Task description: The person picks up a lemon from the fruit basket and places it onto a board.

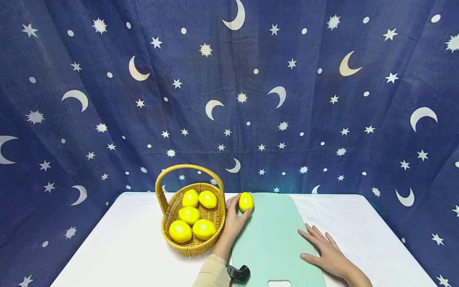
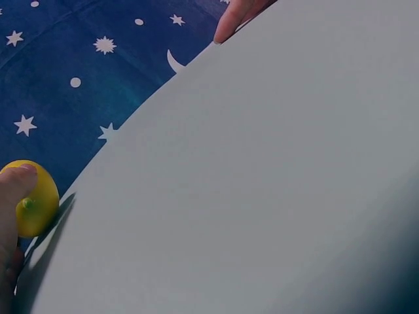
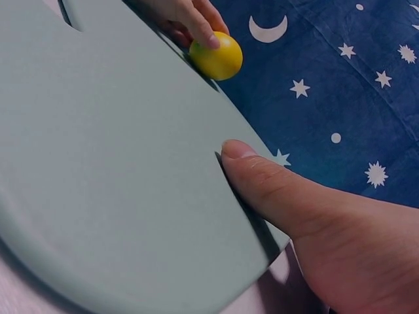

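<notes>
My left hand (image 1: 234,221) holds a yellow lemon (image 1: 246,202) between thumb and fingers, over the far left corner of a pale green cutting board (image 1: 274,239). In the left wrist view the thumb presses the side of the lemon (image 2: 43,204), its tip end showing. My right hand (image 1: 327,254) lies with fingers spread at the board's right edge, the thumb over its surface and the other fingers reaching beyond it. The right wrist view shows this thumb (image 3: 275,190) close over the board (image 3: 124,170), casting a shadow on it.
Left of the board stands a wicker basket (image 1: 191,250) with a tall arched handle and several lemons (image 1: 189,215) inside. A white cloth (image 1: 118,239) covers the table. Behind hangs a dark blue curtain (image 1: 297,127) with moons and stars. The board has a handle slot near its front edge.
</notes>
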Demonstrator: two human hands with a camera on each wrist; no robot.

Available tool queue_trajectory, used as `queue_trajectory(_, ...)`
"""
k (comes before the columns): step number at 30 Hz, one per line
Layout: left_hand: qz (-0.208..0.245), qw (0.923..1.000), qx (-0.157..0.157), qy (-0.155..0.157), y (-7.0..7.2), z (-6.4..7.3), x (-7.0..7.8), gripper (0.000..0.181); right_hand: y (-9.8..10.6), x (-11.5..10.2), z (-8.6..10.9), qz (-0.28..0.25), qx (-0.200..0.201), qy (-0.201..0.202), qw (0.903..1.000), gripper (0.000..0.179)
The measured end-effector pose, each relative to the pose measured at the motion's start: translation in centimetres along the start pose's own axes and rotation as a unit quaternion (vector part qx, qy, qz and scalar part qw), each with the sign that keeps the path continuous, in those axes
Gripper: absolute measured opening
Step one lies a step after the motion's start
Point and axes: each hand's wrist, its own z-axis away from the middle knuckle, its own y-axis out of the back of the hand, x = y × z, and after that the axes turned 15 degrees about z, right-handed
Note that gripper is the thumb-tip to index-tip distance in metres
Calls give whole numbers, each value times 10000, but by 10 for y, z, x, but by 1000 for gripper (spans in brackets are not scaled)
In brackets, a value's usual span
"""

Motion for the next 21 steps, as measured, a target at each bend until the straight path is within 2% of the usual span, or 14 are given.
queue_trajectory(5,-189,9998,54,-9,4,0,5,62,-3,0,-3,1,35,48,10000,64)
queue_trajectory(7,-467,9989,34,71,5,1,11,64,-4,-1,-5,-22,-34,36,10000,64)
queue_trajectory(10,-1123,9936,-137,42,6,6,25,66,-6,0,-6,-55,-164,-13,9998,65)
queue_trajectory(14,-1942,9781,-747,-85,3,15,50,70,-5,2,-6,-112,-297,-90,9995,66)
queue_trajectory(18,-2167,9656,-1432,-117,1,14,84,73,-2,5,-5,-140,-288,-75,9995,66)
queue_trajectory(21,-2087,9560,-2060,60,10,12,118,74,-2,6,-3,-91,-232,4,9997,65)
